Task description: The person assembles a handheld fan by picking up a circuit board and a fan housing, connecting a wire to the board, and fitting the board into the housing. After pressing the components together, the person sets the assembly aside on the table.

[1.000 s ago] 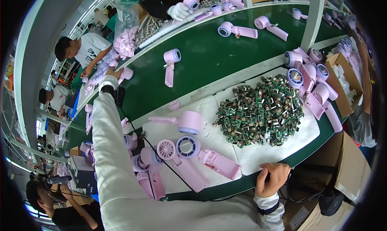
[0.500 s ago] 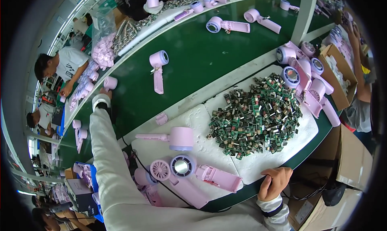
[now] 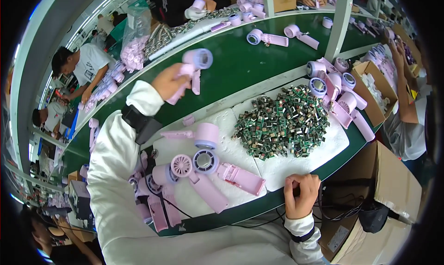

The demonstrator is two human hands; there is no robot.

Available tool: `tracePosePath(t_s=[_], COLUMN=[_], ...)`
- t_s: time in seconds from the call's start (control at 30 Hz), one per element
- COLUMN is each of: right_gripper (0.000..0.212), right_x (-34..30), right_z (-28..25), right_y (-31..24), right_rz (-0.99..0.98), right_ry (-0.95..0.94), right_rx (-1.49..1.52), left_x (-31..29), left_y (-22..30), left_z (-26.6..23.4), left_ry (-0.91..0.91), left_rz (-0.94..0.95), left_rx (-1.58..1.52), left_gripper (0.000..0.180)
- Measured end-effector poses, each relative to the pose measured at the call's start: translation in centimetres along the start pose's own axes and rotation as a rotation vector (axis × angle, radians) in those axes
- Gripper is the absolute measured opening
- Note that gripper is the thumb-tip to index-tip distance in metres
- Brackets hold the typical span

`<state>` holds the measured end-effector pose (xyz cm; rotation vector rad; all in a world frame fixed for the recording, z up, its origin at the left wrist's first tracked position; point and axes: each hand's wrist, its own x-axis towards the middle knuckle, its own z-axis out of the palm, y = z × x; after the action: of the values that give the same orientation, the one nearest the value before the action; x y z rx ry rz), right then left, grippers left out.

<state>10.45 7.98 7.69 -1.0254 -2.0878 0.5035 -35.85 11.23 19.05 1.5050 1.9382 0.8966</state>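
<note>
Item: one pink handheld fan (image 3: pixel 196 58), gripped by the handle in the left hand (image 3: pixel 172 82) over the green counter (image 3: pixel 245 66), head just beyond the knuckles; right hand (image 3: pixel 301 195) loosely curled, apparently holding nothing, circuit-board heap (image 3: pixel 282 121) beyond it. Handling, in my judgement: firm hold low on the handle, not snagging the pink strip (image 3: pixel 196 83) beside the fingers, attachment unclear. Orientation: long axis slants up and rightward from the palm, lavender end facing right.
</note>
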Motion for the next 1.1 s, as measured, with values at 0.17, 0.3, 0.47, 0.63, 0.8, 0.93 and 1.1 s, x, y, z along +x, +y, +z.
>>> tracePosePath(t_s=[0.17, 0.3, 0.47, 0.63, 0.8, 0.93, 1.1], right_gripper=[0.019, 0.033, 0.031, 0.027, 0.028, 0.024, 0.021], right_x=[-2.9, -5.5, -6.0, -3.4, -2.6, -2.2, -1.4], right_z=[-3.5, -5.3, -5.7, -6.8, -6.9, -6.5, -7.1], right_y=[-5.0, -7.0, -2.1, 0.5, 3.4, 4.8, 5.6], right_rz=[0.103, 0.119, 0.103, 0.048, -0.01, -0.067, -0.088], right_ry=[-0.008, 0.056, -0.013, -0.114, -0.157, -0.121, -0.187], right_rx=[0.445, 0.453, 0.392, 0.167, 0.13, 0.144, 0.198], left_x=[-13.6, -19.4, -20.0, -18.3, -16.9, -15.0, -14.4], left_y=[14.1, 16.9, 14.3, 16.9, 17.0, 17.7, 18.1], left_z=[13.7, 21.0, 26.9, 26.7, 30.0, 29.4, 28.2], left_ry=[-0.401, -0.642, -0.503, -0.461, -0.226, -0.274, -0.51], left_rz=[0.093, 0.004, 0.309, 0.51, 0.572, 0.634, 0.608], left_rx=[-0.146, -0.283, -0.025, 0.698, 0.89, 0.835, 0.853], left_gripper=[0.025, 0.025, 0.022, 0.023, 0.021, 0.017, 0.017])
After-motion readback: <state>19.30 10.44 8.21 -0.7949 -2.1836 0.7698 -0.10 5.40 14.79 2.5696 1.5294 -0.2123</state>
